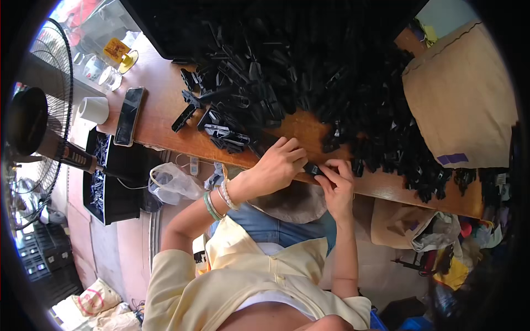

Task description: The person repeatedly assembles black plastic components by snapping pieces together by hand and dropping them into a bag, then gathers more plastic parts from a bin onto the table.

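A small black plastic part [313, 169] sits between my two hands at the table's near edge. My right hand [339, 185] pinches its right end between thumb and fingertips. My left hand [280, 165], with bracelets at the wrist, is closed over its other end, and the curled fingers hide that portion. Just beyond both hands lies a big heap of black plastic parts [265, 83]. Some loose parts [226, 135] lie to the left of the heap, close to my left hand.
A phone [131, 116], a white cup [94, 110] and a clear glass [110, 79] stand at the table's left. A fan [41, 124] and a black bin [110, 207] are farther left. A brown paper sack [461, 99] stands at right. Bags [408, 226] hang below the table [165, 127].
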Demonstrator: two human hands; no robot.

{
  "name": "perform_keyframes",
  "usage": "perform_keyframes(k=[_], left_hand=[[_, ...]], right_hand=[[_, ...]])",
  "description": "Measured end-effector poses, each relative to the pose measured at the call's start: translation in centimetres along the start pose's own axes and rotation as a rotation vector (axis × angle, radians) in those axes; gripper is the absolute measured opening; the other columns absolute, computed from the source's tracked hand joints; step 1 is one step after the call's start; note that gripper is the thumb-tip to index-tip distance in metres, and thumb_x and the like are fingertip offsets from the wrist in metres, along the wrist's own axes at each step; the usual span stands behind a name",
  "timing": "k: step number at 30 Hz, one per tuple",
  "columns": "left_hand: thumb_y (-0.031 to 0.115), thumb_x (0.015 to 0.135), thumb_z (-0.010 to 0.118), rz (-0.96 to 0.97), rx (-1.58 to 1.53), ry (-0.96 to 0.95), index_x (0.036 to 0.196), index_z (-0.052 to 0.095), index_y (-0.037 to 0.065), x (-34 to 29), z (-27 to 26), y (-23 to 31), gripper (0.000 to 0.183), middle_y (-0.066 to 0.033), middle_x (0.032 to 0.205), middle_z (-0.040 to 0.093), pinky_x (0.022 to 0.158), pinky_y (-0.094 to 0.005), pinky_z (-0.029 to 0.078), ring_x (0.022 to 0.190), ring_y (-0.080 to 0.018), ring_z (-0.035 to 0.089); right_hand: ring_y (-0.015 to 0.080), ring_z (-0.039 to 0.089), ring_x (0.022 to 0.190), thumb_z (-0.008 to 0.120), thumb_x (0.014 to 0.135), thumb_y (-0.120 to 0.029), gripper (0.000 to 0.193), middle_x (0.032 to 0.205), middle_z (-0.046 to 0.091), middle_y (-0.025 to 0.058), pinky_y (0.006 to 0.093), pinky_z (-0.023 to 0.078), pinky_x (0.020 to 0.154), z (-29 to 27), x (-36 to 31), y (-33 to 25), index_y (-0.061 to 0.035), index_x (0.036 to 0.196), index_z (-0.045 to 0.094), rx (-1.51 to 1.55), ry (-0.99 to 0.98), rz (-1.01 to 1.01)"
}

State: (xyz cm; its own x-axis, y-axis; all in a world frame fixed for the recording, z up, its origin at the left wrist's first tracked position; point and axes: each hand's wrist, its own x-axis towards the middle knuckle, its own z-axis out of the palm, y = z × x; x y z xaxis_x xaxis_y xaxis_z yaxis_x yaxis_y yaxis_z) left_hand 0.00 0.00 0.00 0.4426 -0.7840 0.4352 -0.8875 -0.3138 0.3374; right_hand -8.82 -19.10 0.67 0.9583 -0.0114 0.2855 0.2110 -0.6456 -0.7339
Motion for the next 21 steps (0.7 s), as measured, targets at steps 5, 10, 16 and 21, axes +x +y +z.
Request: perform_keyframes(k=[5, 10, 16, 21], left_hand=[[0.020, 0.073, 0.077, -0.034, -0.158, 0.162, 0.092, 0.068, 0.001, 0.1, -2.5, 0.1, 0.028, -0.0070, 0.090, 0.059, 0.077, -0.0354, 0.042, 0.089, -0.0249, 0.054], [-0.002, 0.073, 0.073, -0.273, 0.066, 0.567, 0.087, 0.069, -0.001, -3.7, -5.5, 0.5, 0.015, -0.0103, 0.079, 0.060, 0.060, -0.0364, 0.046, 0.067, -0.0258, 0.057], [0.003, 0.071, 0.064, -0.237, 0.327, 0.321, 0.102, 0.063, -0.003, -5.9, -3.2, 0.8, 0.031, -0.0091, 0.087, 0.054, 0.064, -0.0324, 0.043, 0.076, -0.0221, 0.057], [-0.003, 0.067, 0.069, -0.081, 0.161, 0.300, 0.095, 0.062, -0.003, -4.9, -0.5, 1.1, 0.029, -0.0117, 0.088, 0.054, 0.062, -0.0340, 0.050, 0.071, -0.0240, 0.058]], right_hand=[[0.0274, 0.054, 0.091, 0.073, 0.075, 0.005, 0.023, 0.097, 0.060, 0.0094, 0.0391, 0.044, 0.077, -0.6, -0.7, -0.6, 0.0020, 0.098, 0.071, 0.101, -0.020, 0.052], [0.0281, 0.055, 0.093, 0.070, 0.079, 0.003, 0.021, 0.099, 0.060, 0.0088, 0.0401, 0.045, 0.080, -2.0, 0.3, -0.1, -0.0003, 0.100, 0.069, -0.100, 0.171, -0.061], [0.0295, 0.055, 0.094, 0.069, 0.080, 0.000, 0.018, 0.107, 0.059, 0.0093, 0.0397, 0.045, 0.081, -0.9, 3.5, 1.3, -0.0026, 0.097, 0.065, -0.583, 0.222, -0.222], [0.0254, 0.058, 0.087, 0.070, 0.080, 0.003, 0.016, 0.107, 0.060, 0.0095, 0.0344, 0.046, 0.073, 0.6, 2.4, -0.2, -0.0028, 0.094, 0.063, -0.279, 0.254, -0.270]])
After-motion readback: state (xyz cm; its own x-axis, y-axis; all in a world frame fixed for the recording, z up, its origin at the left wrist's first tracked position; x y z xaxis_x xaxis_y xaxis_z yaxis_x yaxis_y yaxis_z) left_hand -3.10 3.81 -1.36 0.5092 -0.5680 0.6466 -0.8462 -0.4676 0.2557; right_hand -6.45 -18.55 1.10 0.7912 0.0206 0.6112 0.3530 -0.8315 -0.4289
